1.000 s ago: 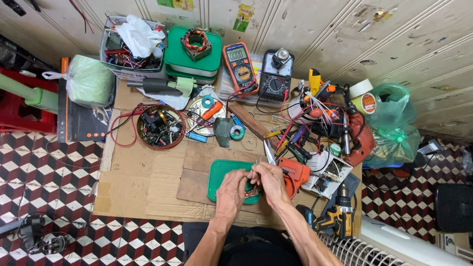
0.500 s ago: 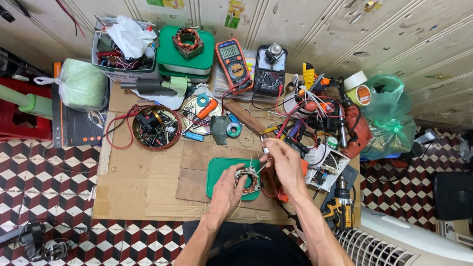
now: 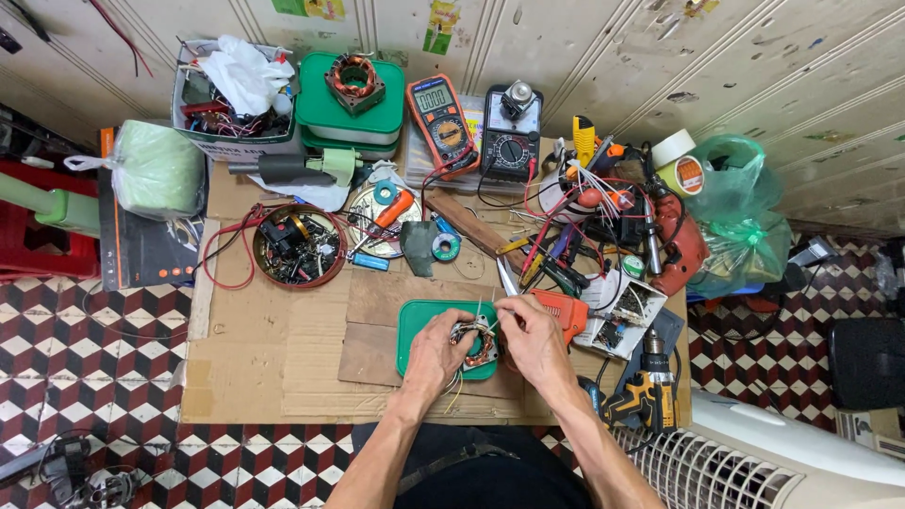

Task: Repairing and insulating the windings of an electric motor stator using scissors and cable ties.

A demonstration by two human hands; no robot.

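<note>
A small motor stator with copper windings (image 3: 478, 345) lies on a green plastic lid (image 3: 415, 322) on the cardboard-covered table. My left hand (image 3: 434, 356) grips the stator's left side and steadies it. My right hand (image 3: 534, 341) is at the stator's right edge, its fingertips pinching thin pale lead wires (image 3: 492, 319) that rise from the winding. More thin wires trail below the stator toward the table edge.
A round tin of parts (image 3: 298, 247), two multimeters (image 3: 440, 123) (image 3: 510, 135), stacked green boxes topped by another stator (image 3: 355, 83), a tangle of tools and wires (image 3: 603, 212), an orange tool (image 3: 558, 309), a cordless drill (image 3: 643, 394) and green bags (image 3: 745, 217) surround the work spot. A white fan grille (image 3: 716, 471) sits at the lower right.
My right hand, lifted above the stator half a second ago, has come back down to its right edge and pinches the lead wires. My left hand stays on the stator.
</note>
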